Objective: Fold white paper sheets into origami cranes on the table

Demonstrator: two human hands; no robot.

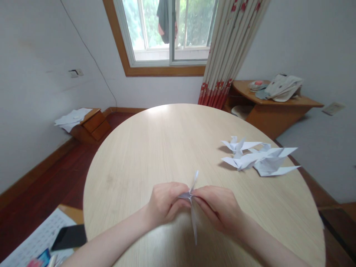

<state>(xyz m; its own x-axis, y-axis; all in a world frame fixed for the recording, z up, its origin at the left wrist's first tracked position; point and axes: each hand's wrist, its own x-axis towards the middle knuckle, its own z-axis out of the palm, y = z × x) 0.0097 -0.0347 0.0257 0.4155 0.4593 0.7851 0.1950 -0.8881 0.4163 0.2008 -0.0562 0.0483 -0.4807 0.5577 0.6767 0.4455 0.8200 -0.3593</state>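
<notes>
A folded white paper piece (194,218) is held between my two hands near the front of the round table. Its narrow points stick out away from me and toward me. My left hand (169,202) pinches its left side between thumb and fingers. On the right side, the fingertips of my right hand (218,205) are closed on the same piece, close to its centre. Several folded white paper birds (261,159) lie in a cluster on the table to the right, apart from my hands.
The round wooden table (133,148) fills the middle. At lower left, a black phone (69,237) lies on a printed sheet (36,237). A small cabinet (97,124) with papers stands back left; a desk (289,102) with a cloth bag (283,87) is back right.
</notes>
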